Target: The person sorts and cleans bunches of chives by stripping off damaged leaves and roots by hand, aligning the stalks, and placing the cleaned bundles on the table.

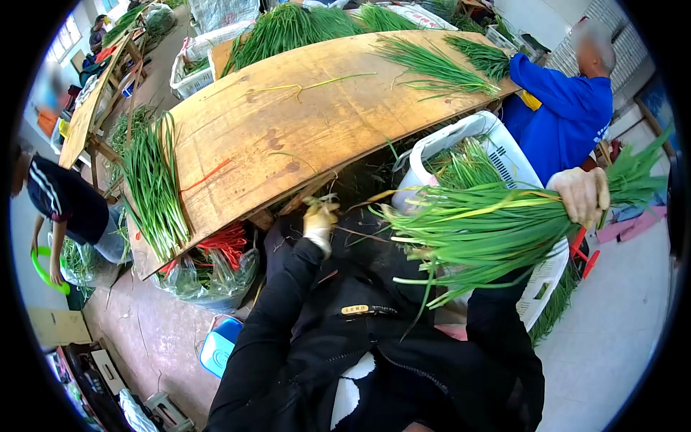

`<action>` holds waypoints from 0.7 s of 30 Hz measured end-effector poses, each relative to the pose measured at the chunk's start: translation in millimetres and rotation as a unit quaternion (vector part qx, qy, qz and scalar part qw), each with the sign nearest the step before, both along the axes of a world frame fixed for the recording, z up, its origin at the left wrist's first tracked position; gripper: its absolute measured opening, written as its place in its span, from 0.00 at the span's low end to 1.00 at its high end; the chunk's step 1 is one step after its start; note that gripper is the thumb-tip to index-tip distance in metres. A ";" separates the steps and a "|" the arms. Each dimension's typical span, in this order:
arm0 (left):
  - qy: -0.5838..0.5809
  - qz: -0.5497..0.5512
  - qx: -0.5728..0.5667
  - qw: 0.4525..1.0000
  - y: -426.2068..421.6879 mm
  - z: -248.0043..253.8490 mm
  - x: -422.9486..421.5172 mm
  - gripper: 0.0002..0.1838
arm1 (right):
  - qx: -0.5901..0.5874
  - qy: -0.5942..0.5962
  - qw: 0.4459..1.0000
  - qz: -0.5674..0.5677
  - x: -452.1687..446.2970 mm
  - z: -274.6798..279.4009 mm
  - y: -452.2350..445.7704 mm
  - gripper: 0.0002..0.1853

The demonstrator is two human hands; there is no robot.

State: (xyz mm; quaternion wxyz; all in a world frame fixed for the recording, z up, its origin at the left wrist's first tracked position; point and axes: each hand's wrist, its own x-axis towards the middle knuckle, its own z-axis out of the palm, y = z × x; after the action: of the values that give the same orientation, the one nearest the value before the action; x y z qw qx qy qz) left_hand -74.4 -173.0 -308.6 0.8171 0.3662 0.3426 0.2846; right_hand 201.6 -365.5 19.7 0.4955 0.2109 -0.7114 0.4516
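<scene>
My right hand, in a pale glove, is wrapped around a thick bunch of garlic chives. The bunch lies sideways over my lap, its pale cut ends toward the middle and its green tips past my hand at the right. Some yellowed leaves run along it. My left hand, in a soiled glove, is held before my body below the table edge. Its fingers are curled with thin, dry-looking bits at them; what they grip is unclear. A white plastic basket with more chives stands partly under the bunch.
A wooden table spans the front, with a chive bundle at its left end. Red ties lie on a plastic bag below. A blue container stands on the floor. Co-workers are at the right and left.
</scene>
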 end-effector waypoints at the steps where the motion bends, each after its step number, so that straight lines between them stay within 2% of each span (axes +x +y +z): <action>1: 0.066 -0.035 -0.030 0.997 11.5 -24.6 -18.1 0.18 | -0.001 -0.001 1.000 -0.001 -0.8 0.3 0.5 0.11; 2: 0.101 -0.087 -0.043 0.990 18.2 -49.6 -31.6 0.22 | -0.003 0.001 1.000 -0.005 -1.3 0.4 0.0 0.10; 3: 0.089 -0.143 -0.033 0.985 13.1 -32.6 -36.7 0.25 | -0.010 0.004 1.000 -0.007 -3.2 -0.8 -2.6 0.10; 4: 0.002 -0.215 0.016 0.977 7.6 -16.9 -31.1 0.29 | -0.014 0.007 1.000 -0.013 -3.4 -1.7 -2.9 0.10; 5: -0.083 -0.240 -0.004 0.967 -2.8 -0.8 -18.0 0.34 | -0.016 0.009 1.000 -0.015 -2.1 -0.7 -0.1 0.10; 6: -0.100 -0.256 0.001 0.962 -17.1 60.0 -7.5 0.40 | -0.022 0.015 0.999 -0.019 -4.4 -3.5 -2.5 0.10; 7: -0.162 -0.291 0.008 0.943 -23.3 75.8 7.4 0.46 | -0.025 0.019 0.999 -0.022 -5.2 -4.7 -2.6 0.10; 8: -0.195 -0.310 -0.009 0.931 -33.3 112.7 16.0 0.40 | -0.028 0.022 0.999 -0.023 -11.1 -1.4 2.2 0.09; 9: -0.180 -0.322 0.125 0.921 -40.2 108.8 39.9 0.33 | -0.029 0.024 0.999 -0.024 -5.7 -5.4 -0.7 0.09; 11: -0.172 -0.358 0.100 0.912 -47.9 131.0 31.8 0.28 | -0.032 0.027 0.999 -0.027 -6.2 -5.2 -1.8 0.09; 12: -0.183 -0.341 0.153 0.909 -46.3 113.9 40.5 0.26 | -0.036 0.029 0.999 -0.029 -8.0 -4.6 -2.1 0.09; 13: -0.204 -0.381 0.047 0.900 -47.6 96.5 41.4 0.26 | -0.037 0.032 0.998 -0.030 -8.4 -5.1 -1.7 0.09; 15: -0.167 -0.395 0.099 0.898 -43.1 72.7 27.1 0.29 | -0.040 0.034 0.998 -0.035 -7.4 -7.6 -3.5 0.08; 16: -0.222 -0.339 0.032 0.914 -51.7 68.4 20.9 0.31 | -0.044 0.037 0.998 -0.039 -6.6 -8.8 -3.9 0.08; 17: -0.284 -0.308 0.144 0.897 -53.2 64.8 18.7 0.30 | -0.047 0.042 0.997 -0.041 -6.1 -9.9 -4.0 0.08; 19: -0.223 -0.340 0.252 0.878 -40.0 67.9 18.2 0.31 | -0.051 0.046 0.997 -0.042 -5.8 -10.0 -2.8 0.08; 20: -0.186 -0.307 0.283 0.889 -40.6 57.9 19.6 0.32 | -0.052 0.048 0.997 -0.041 -5.9 -9.0 -2.2 0.07; 21: -0.158 -0.397 0.162 0.889 -39.6 125.2 3.0 0.31 | -0.054 0.050 0.996 -0.042 -5.9 -9.0 -1.8 0.07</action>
State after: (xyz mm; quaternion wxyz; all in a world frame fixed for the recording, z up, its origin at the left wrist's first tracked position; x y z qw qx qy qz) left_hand -71.5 -212.6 -183.4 0.8344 0.5493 -0.0163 0.0422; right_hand 195.7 -367.3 10.7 0.5594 0.1761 -0.6683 0.4575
